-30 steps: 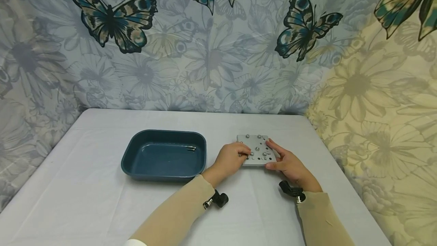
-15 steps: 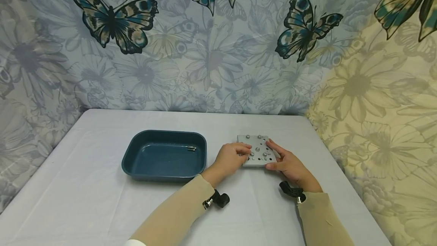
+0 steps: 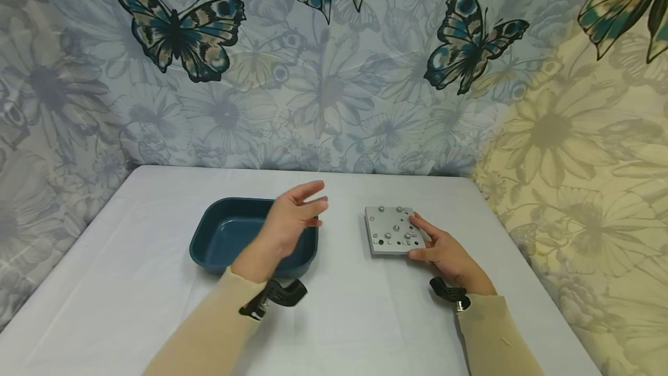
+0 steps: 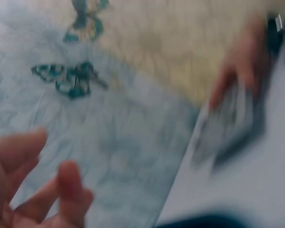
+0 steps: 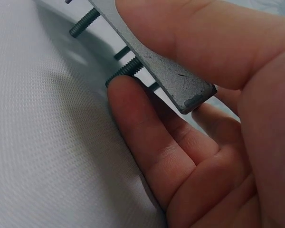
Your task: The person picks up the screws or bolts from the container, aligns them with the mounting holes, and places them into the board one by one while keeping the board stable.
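Plate [image 3: 390, 223], grey metal, is on the right part of the white-covered table [image 3: 376, 312], well apart from the blue tray [image 3: 224, 239]. We have the right hand [image 3: 443, 255] clamped on its right side: one digit along the edge, another reaching underneath, right by a threaded bolt [image 5: 85, 23]. We see several round heads on the top face and shanks poking out below; right wrist view shows a gap between underside and cloth. Left hand [image 3: 289, 219] is over the tray's right part, fingers apart. We can't tell the tray's contents behind it. Butterfly-print backdrop [image 3: 323, 91] behind.
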`<action>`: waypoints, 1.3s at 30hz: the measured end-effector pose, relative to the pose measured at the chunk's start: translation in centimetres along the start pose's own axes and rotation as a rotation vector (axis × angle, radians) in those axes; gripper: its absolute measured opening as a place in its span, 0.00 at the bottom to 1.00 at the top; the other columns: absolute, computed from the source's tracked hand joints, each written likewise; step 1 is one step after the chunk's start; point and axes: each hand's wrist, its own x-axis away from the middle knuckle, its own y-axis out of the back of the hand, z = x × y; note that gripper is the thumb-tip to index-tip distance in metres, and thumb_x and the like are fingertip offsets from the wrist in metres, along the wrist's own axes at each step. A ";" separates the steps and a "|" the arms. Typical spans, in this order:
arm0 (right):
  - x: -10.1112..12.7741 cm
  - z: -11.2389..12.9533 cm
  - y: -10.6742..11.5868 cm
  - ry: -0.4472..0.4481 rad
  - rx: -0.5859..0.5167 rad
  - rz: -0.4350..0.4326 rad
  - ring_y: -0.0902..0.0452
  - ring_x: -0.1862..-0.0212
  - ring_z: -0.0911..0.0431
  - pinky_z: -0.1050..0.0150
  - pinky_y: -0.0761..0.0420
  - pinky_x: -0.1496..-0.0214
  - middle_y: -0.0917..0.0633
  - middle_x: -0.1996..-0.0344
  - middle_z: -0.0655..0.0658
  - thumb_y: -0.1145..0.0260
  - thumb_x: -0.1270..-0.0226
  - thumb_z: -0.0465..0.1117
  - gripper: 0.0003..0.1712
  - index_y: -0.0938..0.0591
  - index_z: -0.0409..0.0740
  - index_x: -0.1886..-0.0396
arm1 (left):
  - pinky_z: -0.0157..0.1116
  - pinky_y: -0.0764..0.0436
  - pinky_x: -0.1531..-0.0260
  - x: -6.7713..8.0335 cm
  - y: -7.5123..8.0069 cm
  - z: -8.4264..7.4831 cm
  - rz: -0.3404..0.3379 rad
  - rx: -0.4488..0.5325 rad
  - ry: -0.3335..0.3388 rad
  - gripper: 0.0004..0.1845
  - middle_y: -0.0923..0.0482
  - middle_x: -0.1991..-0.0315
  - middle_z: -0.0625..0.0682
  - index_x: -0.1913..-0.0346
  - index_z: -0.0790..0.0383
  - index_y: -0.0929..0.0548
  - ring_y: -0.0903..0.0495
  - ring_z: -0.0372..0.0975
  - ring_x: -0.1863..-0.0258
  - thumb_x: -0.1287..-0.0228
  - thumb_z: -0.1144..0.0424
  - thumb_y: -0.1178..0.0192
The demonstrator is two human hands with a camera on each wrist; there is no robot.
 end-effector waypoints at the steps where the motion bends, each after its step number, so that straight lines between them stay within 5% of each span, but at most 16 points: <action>1: 0.0 0.0 0.0 -0.001 0.010 -0.001 0.26 0.41 0.61 0.71 0.23 0.47 0.56 0.21 0.52 0.21 0.46 0.35 0.56 0.42 0.44 0.21 | 0.40 0.18 0.61 -0.1 1.3 -0.6 0.021 -0.089 0.015 0.27 0.28 0.33 0.52 0.32 0.58 0.24 0.23 0.47 0.42 0.33 0.69 0.35; 7: 0.2 0.0 0.4 -0.010 0.008 -0.005 0.28 0.38 0.62 0.72 0.25 0.46 0.56 0.21 0.53 0.21 0.46 0.36 0.57 0.43 0.45 0.20 | 0.47 0.20 0.59 -1.5 6.7 -1.2 0.142 -0.611 0.154 0.27 0.29 0.33 0.53 0.32 0.50 0.23 0.21 0.44 0.50 0.33 0.66 0.34; 11: 0.2 0.0 0.5 -0.001 0.013 -0.005 0.30 0.36 0.63 0.72 0.25 0.45 0.56 0.20 0.52 0.21 0.46 0.36 0.57 0.43 0.45 0.20 | 0.39 0.23 0.74 -2.4 8.1 0.3 0.176 -0.773 0.176 0.27 0.28 0.34 0.52 0.32 0.50 0.23 0.27 0.40 0.75 0.34 0.66 0.33; 14: 0.2 0.1 0.4 0.007 0.015 -0.002 0.30 0.37 0.63 0.72 0.25 0.45 0.56 0.20 0.52 0.21 0.46 0.36 0.57 0.43 0.45 0.20 | 0.36 0.30 0.82 -2.8 8.3 1.1 0.218 -0.799 0.164 0.26 0.24 0.38 0.51 0.33 0.50 0.21 0.33 0.43 0.83 0.34 0.68 0.34; 17: 0.2 0.0 0.3 -0.001 -0.009 0.002 0.27 0.39 0.62 0.71 0.23 0.47 0.56 0.20 0.52 0.21 0.45 0.35 0.57 0.44 0.44 0.20 | 0.36 0.29 0.81 -2.9 8.1 0.8 0.296 -0.827 0.135 0.25 0.22 0.40 0.51 0.34 0.52 0.21 0.20 0.41 0.69 0.33 0.69 0.35; 20: 0.2 -0.1 0.1 -0.009 -0.023 0.009 0.25 0.41 0.62 0.70 0.22 0.49 0.57 0.20 0.53 0.22 0.45 0.34 0.57 0.44 0.44 0.20 | 0.38 0.26 0.77 -2.6 7.7 -0.4 0.368 -0.891 0.146 0.24 0.22 0.39 0.50 0.35 0.53 0.20 0.19 0.41 0.50 0.34 0.69 0.35; 25: 0.2 -0.2 0.0 0.004 -0.013 0.009 0.25 0.41 0.62 0.71 0.23 0.48 0.57 0.20 0.51 0.22 0.45 0.34 0.57 0.44 0.44 0.20 | 0.39 0.22 0.71 -2.0 7.0 -1.1 0.459 -1.057 0.146 0.28 0.24 0.37 0.54 0.35 0.55 0.21 0.21 0.45 0.44 0.39 0.70 0.31; 31: 0.3 -0.1 0.1 0.008 -0.002 0.017 0.26 0.40 0.62 0.70 0.22 0.48 0.57 0.20 0.51 0.22 0.44 0.35 0.56 0.44 0.44 0.20 | 0.46 0.26 0.41 -2.1 7.0 2.0 0.344 -1.109 -0.008 0.31 0.33 0.30 0.56 0.33 0.59 0.24 0.28 0.49 0.35 0.40 0.71 0.30; 39: 0.1 0.3 -0.1 0.004 0.006 0.010 0.25 0.41 0.62 0.70 0.22 0.49 0.56 0.20 0.52 0.21 0.46 0.35 0.57 0.44 0.43 0.20 | 0.47 0.28 0.39 -2.6 7.4 3.9 0.199 -1.082 -0.070 0.27 0.22 0.40 0.53 0.37 0.58 0.19 0.25 0.46 0.39 0.41 0.72 0.31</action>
